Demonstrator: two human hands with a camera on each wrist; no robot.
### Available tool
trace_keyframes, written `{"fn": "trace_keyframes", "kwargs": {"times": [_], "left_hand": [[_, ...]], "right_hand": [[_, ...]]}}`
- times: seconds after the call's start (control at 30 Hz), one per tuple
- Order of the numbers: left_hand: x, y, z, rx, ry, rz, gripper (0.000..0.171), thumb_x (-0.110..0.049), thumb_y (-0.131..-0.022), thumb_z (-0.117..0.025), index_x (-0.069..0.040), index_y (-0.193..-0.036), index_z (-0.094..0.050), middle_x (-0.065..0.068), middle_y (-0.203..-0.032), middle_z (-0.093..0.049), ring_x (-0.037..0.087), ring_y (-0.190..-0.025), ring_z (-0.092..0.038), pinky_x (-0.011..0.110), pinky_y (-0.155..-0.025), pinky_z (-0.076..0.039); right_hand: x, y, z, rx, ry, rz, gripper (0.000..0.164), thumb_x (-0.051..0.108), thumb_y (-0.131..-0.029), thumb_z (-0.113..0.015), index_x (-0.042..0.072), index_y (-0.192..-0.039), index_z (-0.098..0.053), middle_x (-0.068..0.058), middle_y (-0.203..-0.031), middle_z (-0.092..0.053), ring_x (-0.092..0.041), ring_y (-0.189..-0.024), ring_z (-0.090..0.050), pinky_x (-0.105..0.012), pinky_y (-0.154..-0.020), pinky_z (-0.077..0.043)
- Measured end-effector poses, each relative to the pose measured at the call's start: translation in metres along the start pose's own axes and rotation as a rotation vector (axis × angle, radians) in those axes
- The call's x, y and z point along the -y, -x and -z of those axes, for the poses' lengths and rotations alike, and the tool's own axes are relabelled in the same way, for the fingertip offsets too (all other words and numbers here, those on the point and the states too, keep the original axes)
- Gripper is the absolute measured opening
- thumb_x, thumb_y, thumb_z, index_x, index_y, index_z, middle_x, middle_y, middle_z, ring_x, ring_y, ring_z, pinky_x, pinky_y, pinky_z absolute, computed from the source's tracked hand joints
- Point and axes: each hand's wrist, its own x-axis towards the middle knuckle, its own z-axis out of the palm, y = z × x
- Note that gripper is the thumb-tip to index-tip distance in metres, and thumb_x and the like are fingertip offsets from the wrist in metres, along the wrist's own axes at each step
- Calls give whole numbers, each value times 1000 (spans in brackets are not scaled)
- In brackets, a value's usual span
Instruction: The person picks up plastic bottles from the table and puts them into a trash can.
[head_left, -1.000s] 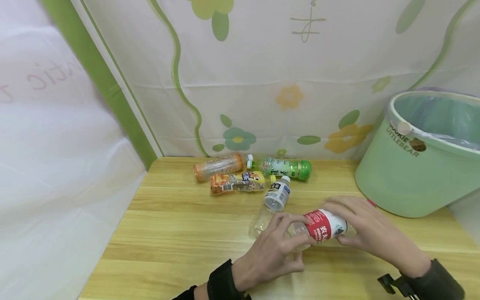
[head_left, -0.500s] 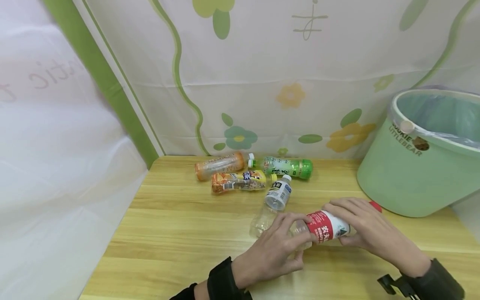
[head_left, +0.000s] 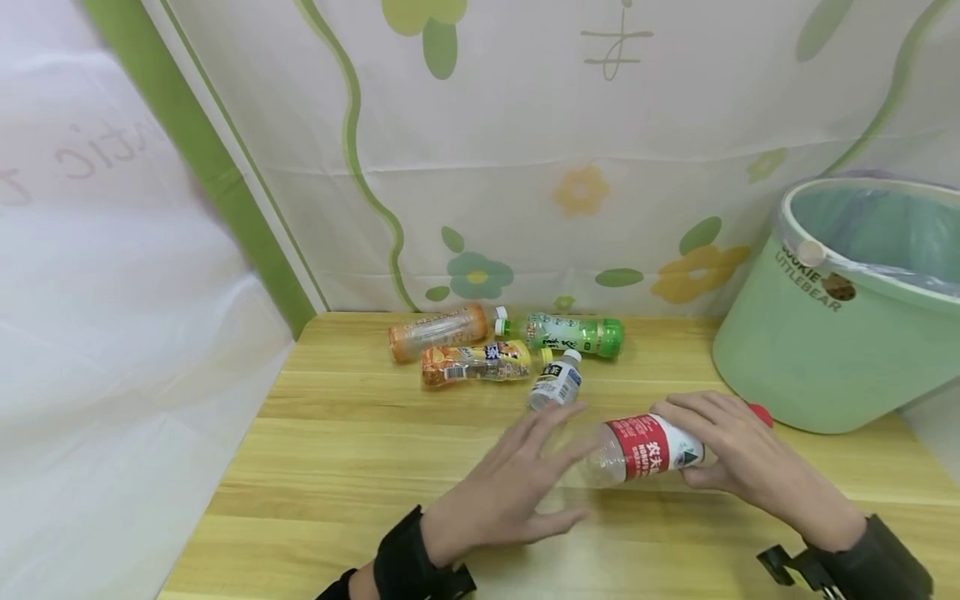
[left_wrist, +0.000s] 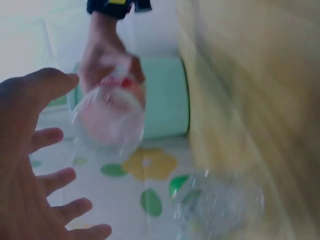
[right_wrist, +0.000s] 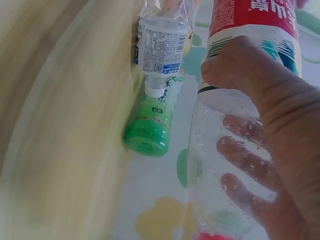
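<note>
My right hand grips a clear plastic bottle with a red-and-white label and a red cap. In the right wrist view, the thumb lies across the label and the fingers show through the clear wall behind. The bottle's base points left, and in the left wrist view it is raised off the table. My left hand is just left of that base, with spread fingers and nothing in them. Behind the left hand lies a clear bottle with a white label, its lower part hidden by the fingers in the head view.
At the back of the wooden table lie a green-labelled bottle, an orange bottle and an orange-and-yellow labelled bottle. A light green bin with a plastic liner stands at the right. A patterned cloth hangs behind.
My left hand has let go of the red-labelled bottle's base and drawn back left, its fingers spreading. The right hand keeps the bottle, and the red cap has come into view beyond it.
</note>
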Motion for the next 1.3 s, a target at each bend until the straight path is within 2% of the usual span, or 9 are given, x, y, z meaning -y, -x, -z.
{"fn": "trace_keyframes", "kwargs": {"times": [0.13,0.27,0.4,0.5,0.6,0.73,0.87,1.07,1.3], "left_hand": [[16,15,21,14,-47,138,85,-54,-93,-67,-23,-162,-27,9,-169,-4,29,-152,-6,56,-118,-16],[37,30,45,-7,-81,325,79,-55,-97,-60,-27,-162,-24,3,-168,0,28,-152,-2,58,-118,-10],[61,51,64,-44,-123,478,73,-56,-102,-51,-26,-162,-24,8,-169,-5,32,-152,1,62,-117,-5],[77,70,68,-58,-136,561,71,-57,-104,-46,-22,-163,-27,14,-168,-10,38,-152,2,67,-115,-4],[87,86,64,-54,-124,629,71,-57,-104,-46,-21,-163,-28,15,-168,-10,43,-151,2,69,-114,-3],[97,101,51,-24,-101,683,73,-58,-103,-47,-17,-162,-31,19,-167,-13,44,-150,5,69,-114,-1],[100,109,39,-7,-82,716,74,-59,-103,-46,-18,-162,-30,21,-166,-13,46,-150,3,69,-114,-1],[102,112,31,-16,-71,728,74,-59,-103,-48,-18,-162,-31,22,-166,-14,48,-149,0,69,-114,-1],[104,110,30,6,-68,734,75,-61,-103,-45,-17,-162,-30,20,-166,-13,46,-150,1,68,-115,0]], "right_hand": [[-2,2,-1,1,-11,-18,93,14,-48,-96,8,-135,-62,-9,-125,-64,-32,-108,-58,-53,-86,-44],[-5,3,-1,-7,-11,-27,93,13,-47,-95,5,-133,-62,-11,-122,-65,-33,-106,-59,-55,-83,-46],[-7,4,-1,-4,-9,-36,93,14,-48,-95,5,-134,-62,-12,-122,-65,-33,-106,-59,-55,-80,-47],[-9,4,0,1,-4,-45,93,14,-48,-96,5,-134,-62,-13,-122,-65,-33,-105,-59,-55,-79,-47],[-9,4,0,3,-1,-53,94,13,-46,-96,4,-133,-62,-14,-121,-65,-34,-105,-60,-56,-78,-48],[-10,4,0,8,10,-57,93,13,-46,-97,4,-132,-62,-14,-120,-65,-34,-104,-60,-54,-77,-48],[-10,5,-1,19,18,-68,92,14,-47,-96,5,-133,-62,-14,-120,-65,-34,-104,-60,-52,-76,-48],[-9,7,-4,42,17,-92,93,14,-49,-97,6,-134,-61,-16,-121,-65,-37,-105,-60,-58,-80,-48],[-13,4,2,13,54,-73,95,14,-46,-97,5,-133,-61,-17,-119,-65,-37,-101,-61,-55,-73,-50]]}}
